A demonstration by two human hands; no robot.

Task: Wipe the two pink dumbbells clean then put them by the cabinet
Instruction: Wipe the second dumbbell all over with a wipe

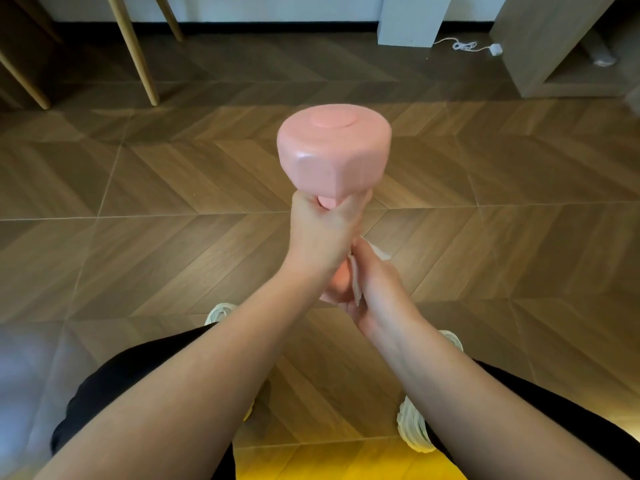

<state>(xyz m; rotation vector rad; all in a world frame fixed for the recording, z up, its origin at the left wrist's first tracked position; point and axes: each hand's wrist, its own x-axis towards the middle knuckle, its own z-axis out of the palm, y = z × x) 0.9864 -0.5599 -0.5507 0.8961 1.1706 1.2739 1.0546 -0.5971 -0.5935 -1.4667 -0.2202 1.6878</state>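
A pink dumbbell (334,150) stands upright in front of me, its top head facing the camera. My left hand (322,237) grips its handle just under that head. Below it, my right hand (375,289) holds a pale cloth (355,275) against the lower pink head, which is mostly hidden behind my hands. The second dumbbell is not in view. A wooden cabinet (540,46) with an open shelf stands at the far right.
Wooden chevron floor all around. Slanted wooden furniture legs (138,57) stand at the far left. A white box (410,19) and a white cable with plug (465,46) lie by the back wall. My knees and pale shoes (414,427) are below.
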